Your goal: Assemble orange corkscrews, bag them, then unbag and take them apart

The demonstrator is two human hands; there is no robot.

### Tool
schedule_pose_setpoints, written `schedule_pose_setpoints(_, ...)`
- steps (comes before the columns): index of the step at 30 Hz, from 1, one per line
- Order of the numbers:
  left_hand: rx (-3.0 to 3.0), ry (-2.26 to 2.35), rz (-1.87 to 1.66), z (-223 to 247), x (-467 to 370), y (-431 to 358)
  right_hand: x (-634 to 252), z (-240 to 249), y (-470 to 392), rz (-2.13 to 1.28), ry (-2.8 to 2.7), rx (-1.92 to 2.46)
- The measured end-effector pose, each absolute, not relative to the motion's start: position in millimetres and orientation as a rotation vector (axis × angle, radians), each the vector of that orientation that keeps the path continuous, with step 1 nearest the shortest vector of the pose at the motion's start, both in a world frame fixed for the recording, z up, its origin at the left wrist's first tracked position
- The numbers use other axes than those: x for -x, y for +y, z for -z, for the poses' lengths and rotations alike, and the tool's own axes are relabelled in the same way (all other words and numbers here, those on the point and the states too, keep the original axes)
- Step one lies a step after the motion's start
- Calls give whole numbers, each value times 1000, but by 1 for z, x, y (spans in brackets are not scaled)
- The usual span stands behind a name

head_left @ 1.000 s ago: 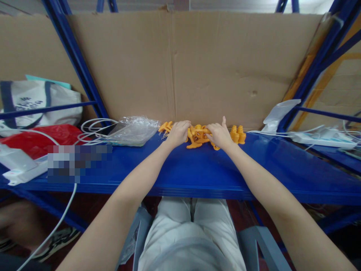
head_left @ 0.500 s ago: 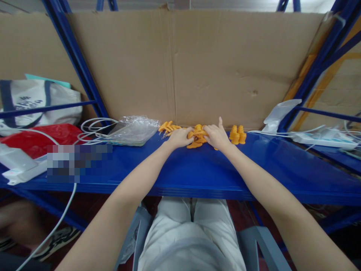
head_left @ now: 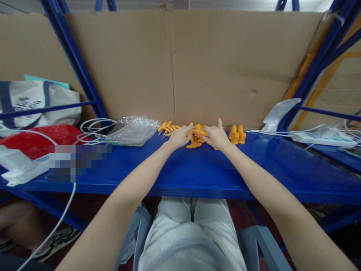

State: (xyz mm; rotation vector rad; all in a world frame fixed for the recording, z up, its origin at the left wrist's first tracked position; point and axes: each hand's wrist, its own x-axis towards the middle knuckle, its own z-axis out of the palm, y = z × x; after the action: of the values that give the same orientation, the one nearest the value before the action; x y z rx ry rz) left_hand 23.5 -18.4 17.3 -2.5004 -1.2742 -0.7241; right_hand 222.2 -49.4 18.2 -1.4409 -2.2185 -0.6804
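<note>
My left hand (head_left: 179, 137) is at the back middle of the blue shelf, fingers curled onto the left side of a small heap of orange plastic pieces (head_left: 196, 143). From the other side my right hand (head_left: 217, 137) grips a curved orange piece (head_left: 200, 132) on top of this heap, its thumb sticking up. My fingers partly hide the pieces between them, and their exact kind is too small to make out. Left of my left hand lie several finger-shaped orange pieces (head_left: 166, 127) with thin metal chains near them. Beside my right hand stand orange stepped, cup-like pieces (head_left: 237, 134).
A tall cardboard sheet (head_left: 214, 67) closes off the back of the blue shelf (head_left: 191, 173). To the left are a clear plastic bag (head_left: 135, 130), white cables, a red bag (head_left: 56, 135) and a canvas bag (head_left: 62, 99). At right lies a white power strip (head_left: 324, 140). Another person's leg shows lower left.
The curved orange piece between my hands has tilted and shifted slightly, and more of it shows. Both hands stay in almost the same place.
</note>
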Motion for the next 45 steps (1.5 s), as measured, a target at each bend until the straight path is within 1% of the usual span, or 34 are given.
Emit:
schedule_pose_setpoints(4,2481,-1282,754,-16,-22,-17,-222,-18,-50,618,-2239,1399)
schedule_pose_setpoints(10,2482,-1296,752,-15,-22,-17,-222,-20,-53,415,-2349,1330)
schedule_pose_setpoints(13,2483,-1304,758,-15,-22,-18,-222,-19,-52,386,-2357,1354)
schedule_pose_setpoints(26,2423,-1420,680,-24,-29,-32,-224,-19,-49,589,-2311,1325)
schedule_pose_setpoints(35,2400,-1454,671,-21,-28,-31,-222,-15,-51,541,-2314,1404)
schedule_pose_setpoints(45,2390,-1494,665,-20,-32,-31,-223,-19,-49,670,-2306,1389)
